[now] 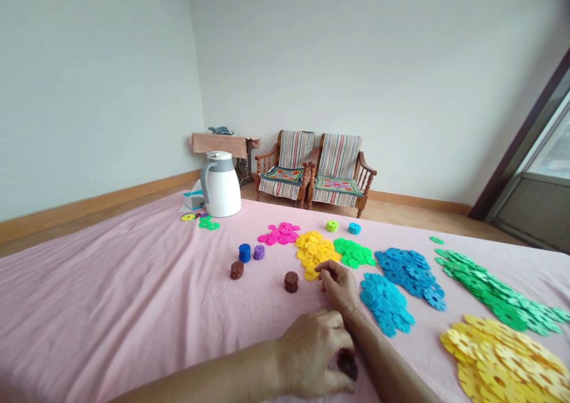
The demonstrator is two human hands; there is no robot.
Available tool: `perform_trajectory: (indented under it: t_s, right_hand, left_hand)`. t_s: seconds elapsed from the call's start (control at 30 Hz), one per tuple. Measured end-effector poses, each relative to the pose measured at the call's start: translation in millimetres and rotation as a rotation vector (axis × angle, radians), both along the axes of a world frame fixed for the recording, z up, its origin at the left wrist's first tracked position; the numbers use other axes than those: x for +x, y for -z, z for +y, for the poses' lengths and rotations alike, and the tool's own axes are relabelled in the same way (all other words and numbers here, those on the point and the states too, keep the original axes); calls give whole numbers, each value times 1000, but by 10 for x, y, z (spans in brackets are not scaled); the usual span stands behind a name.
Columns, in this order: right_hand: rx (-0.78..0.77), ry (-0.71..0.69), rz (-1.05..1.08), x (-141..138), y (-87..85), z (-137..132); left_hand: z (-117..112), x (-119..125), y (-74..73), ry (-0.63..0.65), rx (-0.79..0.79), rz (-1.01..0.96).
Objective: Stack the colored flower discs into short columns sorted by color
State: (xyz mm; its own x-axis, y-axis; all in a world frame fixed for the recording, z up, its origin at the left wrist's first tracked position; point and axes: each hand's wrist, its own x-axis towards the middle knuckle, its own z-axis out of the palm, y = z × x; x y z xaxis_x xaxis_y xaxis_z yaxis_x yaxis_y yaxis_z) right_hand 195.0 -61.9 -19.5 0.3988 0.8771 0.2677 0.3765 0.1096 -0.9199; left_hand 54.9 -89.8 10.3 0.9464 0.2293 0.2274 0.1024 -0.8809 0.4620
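My left hand point(314, 355) reaches in from the lower left. Its thumb and fingers are closed around a small stack of dark brown snowflake discs point(347, 364). Crossing just beyond it, my right hand point(339, 287) has bent, drawn-together fingers at the near edge of a yellow disc pile point(317, 250). Whatever lies between those fingertips, if anything, is hidden. Left of the right hand stands another brown disc stack point(291, 282), apart from both hands. A light blue disc pile point(386, 304) lies right of the right wrist.
Further stacks on the pink cloth point(133, 308) are brown point(237, 270), dark blue point(244, 253) and purple point(259, 251). Pink point(280, 234), green point(355, 253) and blue point(412, 272) piles spread behind. A white jug point(222, 189) stands at the back left; larger green point(499, 296) and yellow point(503, 361) piles lie right.
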Motion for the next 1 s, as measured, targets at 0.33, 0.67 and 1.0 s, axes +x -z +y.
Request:
perform_trajectory:
  t_s: [0.33,0.67,1.0]
  right_hand:
    - [-45,7,-64,-29,-18,-19]
    - [-44,6,-104,-29,-5,-15]
    - [-54,19,-129,-56,-20,-29]
  left_hand:
    - [30,-15,45,39,40,-16]
    - [139,-119,-133,48,-80,118]
    - [96,-147,-81,71,18,6]
